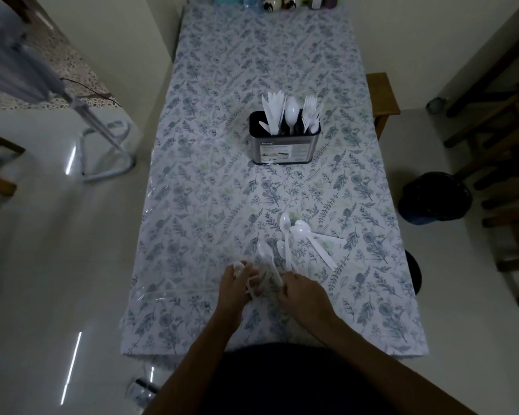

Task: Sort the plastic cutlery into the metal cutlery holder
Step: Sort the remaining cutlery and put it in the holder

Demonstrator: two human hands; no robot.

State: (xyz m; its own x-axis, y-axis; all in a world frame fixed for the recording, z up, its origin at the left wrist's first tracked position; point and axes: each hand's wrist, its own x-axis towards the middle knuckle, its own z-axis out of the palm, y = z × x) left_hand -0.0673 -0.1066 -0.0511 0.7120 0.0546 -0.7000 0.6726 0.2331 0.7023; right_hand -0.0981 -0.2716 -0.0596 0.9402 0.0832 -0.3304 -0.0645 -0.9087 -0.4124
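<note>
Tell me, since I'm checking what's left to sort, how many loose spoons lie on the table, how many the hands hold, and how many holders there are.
Loose white spoons on the tablecloth: about 5, overlapping
Spoons in the left hand: 1, possibly more
Spoons in the right hand: 1
Metal cutlery holder: 1
Total: about 8

Dim room, pale glossy floor with streaks of reflected light. Long desk under a blue-green floral cloth with clear plastic cover, far end against a cream wall. Metal-framed stand on the left, wooden chair at the desk's right edge, dark bin on the floor, wooden furniture far right, small bottles and jars along the far end
</note>
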